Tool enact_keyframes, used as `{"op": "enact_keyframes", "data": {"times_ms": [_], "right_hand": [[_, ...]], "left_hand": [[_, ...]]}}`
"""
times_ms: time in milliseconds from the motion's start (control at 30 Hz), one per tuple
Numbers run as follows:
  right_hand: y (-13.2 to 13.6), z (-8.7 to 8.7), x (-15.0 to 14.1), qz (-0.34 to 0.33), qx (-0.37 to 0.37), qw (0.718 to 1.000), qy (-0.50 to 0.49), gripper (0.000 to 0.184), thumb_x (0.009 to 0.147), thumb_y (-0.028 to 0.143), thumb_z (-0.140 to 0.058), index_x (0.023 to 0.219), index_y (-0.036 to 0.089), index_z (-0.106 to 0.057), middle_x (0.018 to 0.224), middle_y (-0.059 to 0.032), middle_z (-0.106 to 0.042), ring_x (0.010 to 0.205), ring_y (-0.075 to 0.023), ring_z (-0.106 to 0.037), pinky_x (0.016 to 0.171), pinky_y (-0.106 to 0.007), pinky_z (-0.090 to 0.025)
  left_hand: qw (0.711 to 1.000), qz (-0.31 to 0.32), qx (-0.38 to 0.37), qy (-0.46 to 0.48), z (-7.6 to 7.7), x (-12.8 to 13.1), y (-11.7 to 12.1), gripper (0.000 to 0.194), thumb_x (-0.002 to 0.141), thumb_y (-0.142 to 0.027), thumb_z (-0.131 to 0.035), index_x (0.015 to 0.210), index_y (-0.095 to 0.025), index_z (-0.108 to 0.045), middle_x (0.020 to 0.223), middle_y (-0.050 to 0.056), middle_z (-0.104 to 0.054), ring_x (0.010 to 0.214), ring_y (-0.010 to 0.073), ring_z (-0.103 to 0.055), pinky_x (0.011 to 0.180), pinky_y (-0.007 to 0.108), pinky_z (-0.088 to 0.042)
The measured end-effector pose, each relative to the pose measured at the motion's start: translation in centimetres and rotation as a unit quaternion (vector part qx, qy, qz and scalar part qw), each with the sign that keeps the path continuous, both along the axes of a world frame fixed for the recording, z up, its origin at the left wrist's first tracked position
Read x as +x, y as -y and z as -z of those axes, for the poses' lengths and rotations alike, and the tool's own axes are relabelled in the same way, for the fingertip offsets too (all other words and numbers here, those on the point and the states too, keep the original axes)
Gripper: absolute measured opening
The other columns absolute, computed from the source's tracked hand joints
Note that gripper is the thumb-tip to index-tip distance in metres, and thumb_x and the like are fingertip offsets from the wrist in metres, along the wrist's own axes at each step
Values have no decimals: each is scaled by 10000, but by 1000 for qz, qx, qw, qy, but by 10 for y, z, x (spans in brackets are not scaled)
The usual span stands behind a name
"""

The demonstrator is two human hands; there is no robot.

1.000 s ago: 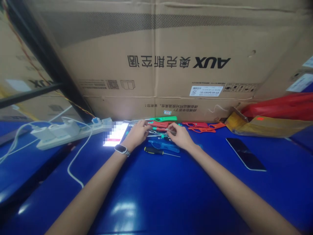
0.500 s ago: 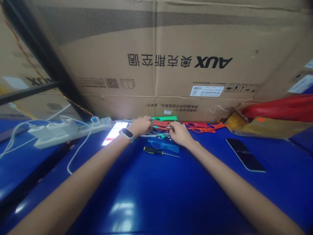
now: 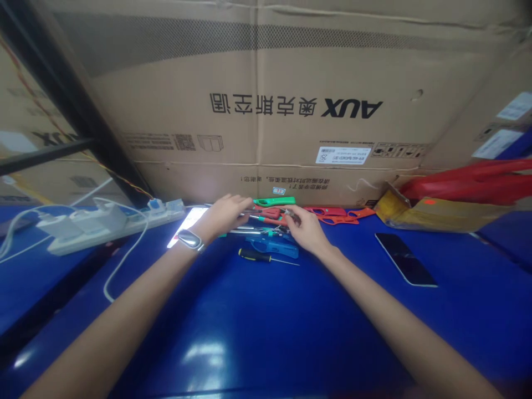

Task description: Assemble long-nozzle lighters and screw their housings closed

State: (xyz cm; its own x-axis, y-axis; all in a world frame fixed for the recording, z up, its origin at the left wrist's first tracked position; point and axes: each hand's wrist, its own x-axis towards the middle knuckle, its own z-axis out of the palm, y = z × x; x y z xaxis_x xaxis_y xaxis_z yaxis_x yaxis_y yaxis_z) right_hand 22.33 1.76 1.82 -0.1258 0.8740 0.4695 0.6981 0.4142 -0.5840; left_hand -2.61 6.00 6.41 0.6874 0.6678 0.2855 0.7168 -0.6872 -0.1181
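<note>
My left hand (image 3: 226,213), with a pale watch band on the wrist, is over the left end of a cluster of lighter parts. Its fingers curl down, and what they grip is hidden. On the right, my right hand (image 3: 305,224) is closed, thumb and fingertips pinching something small that I cannot make out. Between the hands lie a red lighter shell (image 3: 270,212) and thin metal tubes (image 3: 247,230). Behind them is a green lighter shell (image 3: 278,201). Closer to me rest a translucent blue shell (image 3: 278,247) and a black-and-yellow screwdriver (image 3: 255,255).
Red and orange shells (image 3: 336,215) lie right of my right hand. A dark phone (image 3: 403,259) and an open carton (image 3: 436,213) with red plastic are farther right. A lit phone (image 3: 183,226) and a power strip (image 3: 70,244) are at left. A large cardboard box (image 3: 166,111) stands behind.
My left hand has shifted left, away from my right hand, and its wrist has turned. My right hand stays near the same parts. The view has swung slightly to the right.
</note>
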Motion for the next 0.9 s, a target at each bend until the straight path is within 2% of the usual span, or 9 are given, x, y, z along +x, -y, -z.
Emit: {"op": "enact_keyframes", "data": {"times_ms": [200, 400, 600, 700, 800, 900], "right_hand": [[14, 0, -1, -19, -28, 998, -60, 299, 922, 313, -492, 1150, 208, -653, 894, -48, -715, 715, -187, -639, 657, -289, -468], [27, 7, 1, -40, -72, 996, -40, 398, 860, 296, -559, 1243, 189, -547, 709, 18, -615, 607, -164, -559, 622, -282, -425], [31, 10, -3, -39, -94, 992, -76, 517, 812, 272, -585, 1300, 167, -453, 675, 53, -556, 610, -158, -536, 632, -278, -418], [30, 10, -4, -54, -93, 988, -110, 427, 818, 247, -541, 1233, 184, -459, 679, 52, -576, 609, -160, -553, 644, -283, -430], [29, 10, -2, -74, -86, 983, -141, 292, 826, 237, -528, 1112, 209, -480, 745, 18, -663, 698, -179, -633, 709, -300, -461], [29, 9, 1, -83, -82, 979, -165, 186, 846, 253, -541, 1024, 228, -493, 820, -8, -724, 784, -189, -682, 760, -309, -474]], "left_hand": [[993, 10, -54, 100, -3, -12, 25, 149, 966, -265, -466, 1060, -220, -572, 1014, 55, -642, 860, 213, -643, 738, 312, -472], [987, -20, -71, 140, 13, -17, 45, 192, 989, -316, -432, 1056, -188, -559, 1008, 72, -658, 801, 207, -633, 720, 323, -473], [982, -18, -84, 169, 28, -16, 47, 213, 1003, -345, -410, 1018, -190, -556, 980, 67, -653, 812, 209, -619, 721, 332, -478], [980, -17, -91, 176, 33, -14, 46, 215, 1008, -333, -395, 1061, -199, -554, 1062, 78, -654, 877, 217, -635, 775, 348, -492], [981, -22, -91, 171, 34, -11, 46, 224, 1004, -309, -387, 1113, -203, -550, 1104, 96, -657, 937, 240, -649, 808, 367, -494], [983, -61, -98, 144, 28, -6, 44, 243, 999, -324, -376, 1109, -197, -552, 935, 89, -684, 788, 246, -659, 696, 352, -481]]}}
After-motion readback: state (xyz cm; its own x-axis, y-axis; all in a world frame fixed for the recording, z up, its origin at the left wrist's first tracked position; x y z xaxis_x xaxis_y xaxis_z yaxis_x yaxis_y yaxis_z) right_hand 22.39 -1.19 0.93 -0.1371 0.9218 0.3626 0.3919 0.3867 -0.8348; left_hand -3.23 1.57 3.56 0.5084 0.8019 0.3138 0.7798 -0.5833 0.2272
